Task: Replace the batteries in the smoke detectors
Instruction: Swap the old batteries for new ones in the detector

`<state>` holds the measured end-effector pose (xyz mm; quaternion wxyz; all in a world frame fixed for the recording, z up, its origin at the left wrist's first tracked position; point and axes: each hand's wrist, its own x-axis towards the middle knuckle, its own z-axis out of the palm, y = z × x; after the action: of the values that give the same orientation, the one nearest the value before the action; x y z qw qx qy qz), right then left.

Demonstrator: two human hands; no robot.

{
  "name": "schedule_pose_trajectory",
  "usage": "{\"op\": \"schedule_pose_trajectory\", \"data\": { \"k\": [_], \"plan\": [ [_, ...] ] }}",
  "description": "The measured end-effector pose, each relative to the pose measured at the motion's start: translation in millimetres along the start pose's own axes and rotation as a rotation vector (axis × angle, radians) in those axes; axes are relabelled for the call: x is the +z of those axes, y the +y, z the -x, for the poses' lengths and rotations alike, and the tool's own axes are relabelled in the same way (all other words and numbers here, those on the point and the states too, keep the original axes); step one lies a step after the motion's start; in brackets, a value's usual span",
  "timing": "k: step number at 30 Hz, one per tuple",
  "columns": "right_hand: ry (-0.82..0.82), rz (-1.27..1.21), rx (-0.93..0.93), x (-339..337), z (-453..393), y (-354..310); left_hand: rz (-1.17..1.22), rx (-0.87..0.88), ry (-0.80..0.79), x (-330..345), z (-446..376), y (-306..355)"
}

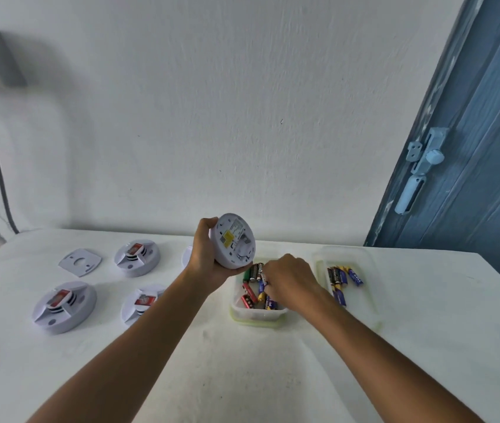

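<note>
While the left hand (204, 254) grips a smoke detector (234, 239) off the table (242, 361), back side turned up toward the person, the right hand (288, 277) reaches into the near tub of mixed batteries (253, 293). Step in hand, as I judge it: battery exchange on this one unit. Right fingers are curled down among the cells; whether they pinch a battery or only touch the pile, I cannot tell, fingertips hidden. A second clear tray (372, 288) just right of the tub holds a few blue-and-yellow batteries (345, 277). Three more detectors lie left, well apart from the tubs, nearest one (64, 306) front-left. Next move likely calls for a clean two-finger pinch on one cell, then alignment with the compartment
</note>
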<state>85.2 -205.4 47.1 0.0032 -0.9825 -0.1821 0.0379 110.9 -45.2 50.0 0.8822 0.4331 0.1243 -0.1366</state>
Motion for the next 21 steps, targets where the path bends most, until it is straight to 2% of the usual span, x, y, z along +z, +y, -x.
{"op": "schedule_pose_trajectory", "data": {
  "k": [6,9,12,14,16,19,21],
  "plan": [
    [-0.133,0.159,0.123,4.8,-13.8,-40.8,0.026,-0.020,0.034,-24.0,-0.4,7.5],
    [-0.144,0.095,0.173,4.1,-16.7,-43.5,0.028,-0.038,0.012,-26.8,1.3,9.2],
    [-0.082,-0.065,0.258,2.6,-17.1,-38.4,0.034,-0.053,-0.003,-29.6,2.2,11.6],
    [0.002,-0.311,0.331,0.4,-20.8,-28.0,0.029,-0.055,-0.030,-30.5,3.8,14.6],
    [0.068,-0.779,0.355,-3.1,-22.9,-15.1,0.040,-0.053,-0.045,-32.3,4.4,17.4],
    [0.076,-1.507,0.318,-11.7,-14.5,-9.0,0.110,-0.056,-0.068,-35.3,4.3,20.2],
    [0.100,-1.722,0.271,-15.0,-10.3,-11.8,0.162,-0.062,-0.101,-35.9,4.2,20.7]
  ]
}}
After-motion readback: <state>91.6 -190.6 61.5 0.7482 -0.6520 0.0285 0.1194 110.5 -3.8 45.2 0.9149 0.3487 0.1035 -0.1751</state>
